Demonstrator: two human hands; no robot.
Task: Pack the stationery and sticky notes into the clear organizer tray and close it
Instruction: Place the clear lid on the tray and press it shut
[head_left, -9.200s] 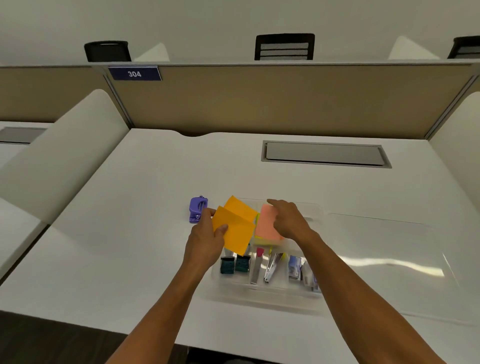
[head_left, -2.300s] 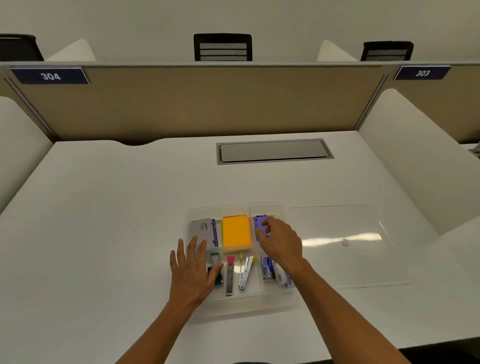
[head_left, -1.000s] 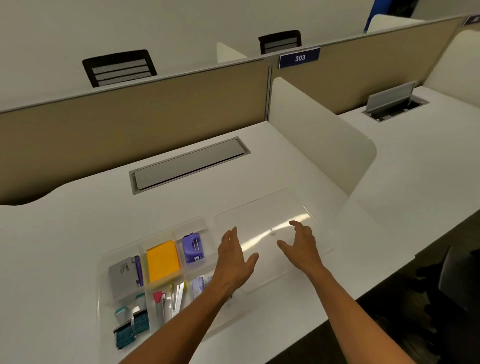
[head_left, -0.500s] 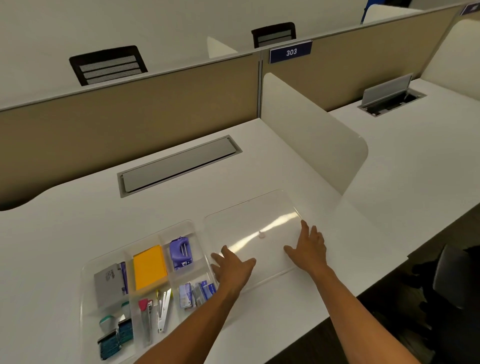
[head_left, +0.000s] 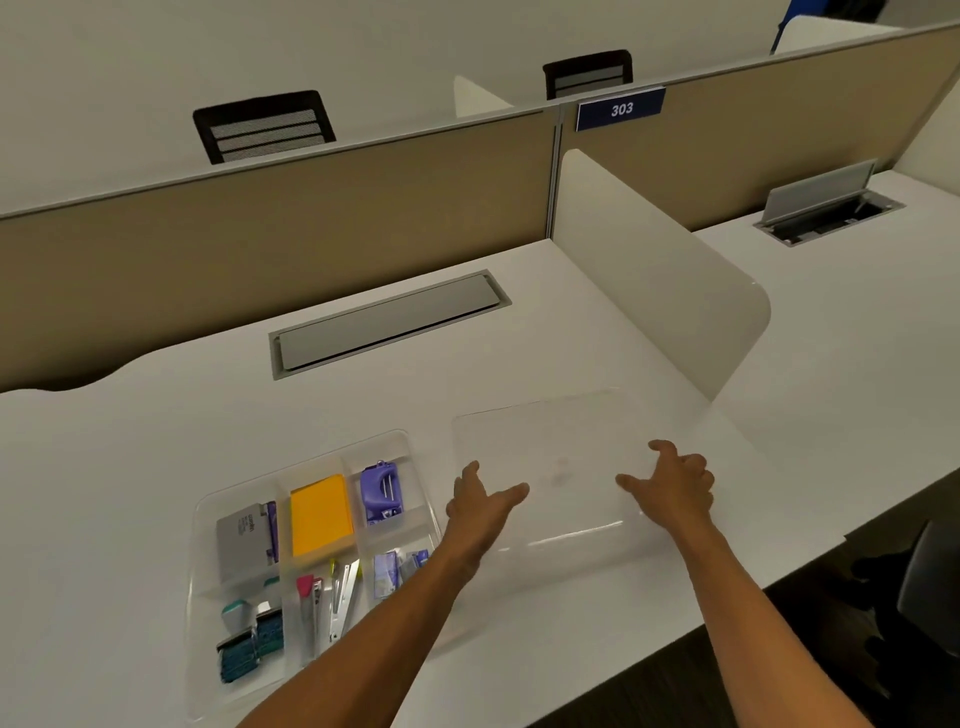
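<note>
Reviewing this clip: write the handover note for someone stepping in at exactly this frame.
Left hand: grips the near left edge of the clear lid.
Right hand: grips the lid's near right edge.
Lid: beside the organizer tray, to its right, near edge seemingly raised off the desk.
Done: orange sticky notes, purple hole punch and the other stationery sit in tray compartments.
Left: bring the lid over the tray and close it.

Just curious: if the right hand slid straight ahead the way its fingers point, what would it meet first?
Probably only the clear lid that the right hand already holds; its fingers point up-left across it. Beyond lies bare white desk. Depth is uncertain.
</note>
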